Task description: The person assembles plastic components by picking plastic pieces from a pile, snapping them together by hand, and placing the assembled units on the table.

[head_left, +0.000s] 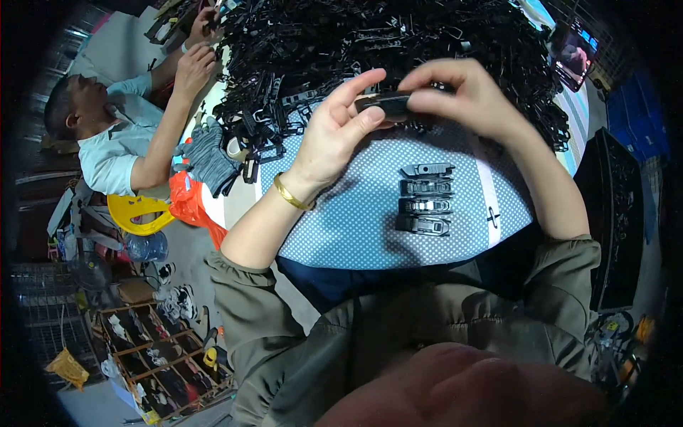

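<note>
Just in front of the dark heap, my left hand (331,135) grips a small black oblong part (386,105) between thumb and fingers, its index finger raised above it. A gold bangle (290,193) circles that wrist. My right hand (466,92) closes on the part's right end with thumb and fingertips, and some of those fingers are slightly blurred. The part's exact kind is hard to make out. Nearer to me, several black-and-grey clip-like pieces (427,206) lie stacked in a short column on the dotted cloth (341,228).
A large heap of black plastic parts (320,43) covers the table's far side. Left of it lie a grey knitted glove (211,158), a tape roll (234,148) and a red plastic bag (186,199). Another person (114,135) works at left. A lit screen (575,53) stands far right.
</note>
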A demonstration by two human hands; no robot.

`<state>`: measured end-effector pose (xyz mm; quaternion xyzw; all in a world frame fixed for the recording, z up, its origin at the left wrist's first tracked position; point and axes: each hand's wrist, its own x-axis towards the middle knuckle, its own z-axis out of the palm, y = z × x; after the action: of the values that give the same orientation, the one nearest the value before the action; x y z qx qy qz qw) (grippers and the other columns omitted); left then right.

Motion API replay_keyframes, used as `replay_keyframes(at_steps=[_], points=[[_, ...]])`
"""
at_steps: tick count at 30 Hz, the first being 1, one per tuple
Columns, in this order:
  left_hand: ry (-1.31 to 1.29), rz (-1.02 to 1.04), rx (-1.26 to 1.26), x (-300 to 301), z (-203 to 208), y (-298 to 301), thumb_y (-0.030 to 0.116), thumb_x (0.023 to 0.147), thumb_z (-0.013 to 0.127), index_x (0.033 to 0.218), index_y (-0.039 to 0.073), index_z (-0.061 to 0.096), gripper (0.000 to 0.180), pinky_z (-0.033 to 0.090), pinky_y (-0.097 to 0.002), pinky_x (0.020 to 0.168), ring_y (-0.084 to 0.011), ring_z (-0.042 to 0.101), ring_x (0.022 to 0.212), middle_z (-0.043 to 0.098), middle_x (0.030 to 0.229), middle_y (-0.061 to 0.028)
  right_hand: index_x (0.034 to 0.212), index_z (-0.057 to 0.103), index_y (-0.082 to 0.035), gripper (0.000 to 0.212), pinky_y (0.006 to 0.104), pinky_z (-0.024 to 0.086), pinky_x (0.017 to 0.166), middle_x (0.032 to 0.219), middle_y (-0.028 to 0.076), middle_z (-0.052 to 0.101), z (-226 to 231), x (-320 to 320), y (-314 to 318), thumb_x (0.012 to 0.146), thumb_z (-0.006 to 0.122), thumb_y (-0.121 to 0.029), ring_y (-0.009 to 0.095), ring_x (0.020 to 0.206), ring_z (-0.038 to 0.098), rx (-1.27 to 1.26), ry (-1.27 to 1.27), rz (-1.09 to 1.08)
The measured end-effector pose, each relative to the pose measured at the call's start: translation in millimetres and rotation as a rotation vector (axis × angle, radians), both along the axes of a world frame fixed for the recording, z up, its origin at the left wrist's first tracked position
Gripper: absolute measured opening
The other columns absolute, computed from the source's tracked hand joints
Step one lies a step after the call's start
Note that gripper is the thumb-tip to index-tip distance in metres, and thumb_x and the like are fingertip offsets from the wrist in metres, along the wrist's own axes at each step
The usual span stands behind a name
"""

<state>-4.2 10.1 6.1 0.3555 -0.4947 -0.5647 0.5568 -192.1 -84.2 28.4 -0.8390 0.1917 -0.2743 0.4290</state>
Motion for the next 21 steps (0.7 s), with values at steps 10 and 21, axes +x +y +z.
replay_keyframes(at_steps=[10, 21], points=[[-0.841, -0.290, -0.617, -21.3, -13.5, 3.8, 0.019, 0.081, 0.056, 0.113, 0.000, 0.051, 0.038, 0.042, -0.0343, 0.088, -0.0260, 0.053, 0.099, 0.056, 0.106, -0.0150, 0.093, 0.062, -0.002, 0.017, 0.0262, 0.050, 0.063, 0.082, 0.009, 0.061, -10.3, -24.1, -47.0, 0.077, 0.061, -0.008, 0.017, 0.071, 0.059, -0.599, 0.166, -0.080], [-1.287, 0.506, -0.911, 21.7, 0.4, -63.3, 0.013, 0.077, 0.062, 0.093, 0.005, 0.061, 0.018, 0.047, -0.0285, 0.062, -0.0206, 0.058, 0.072, 0.057, 0.087, -0.0090, 0.079, 0.059, -0.001, 0.018, 0.0329, 0.046, 0.071, 0.085, 0.008, 0.057, -29.6, -8.4, -34.8, 0.069, 0.068, -0.013, 0.024, 0.083, 0.054, -0.711, 0.187, -0.087]])
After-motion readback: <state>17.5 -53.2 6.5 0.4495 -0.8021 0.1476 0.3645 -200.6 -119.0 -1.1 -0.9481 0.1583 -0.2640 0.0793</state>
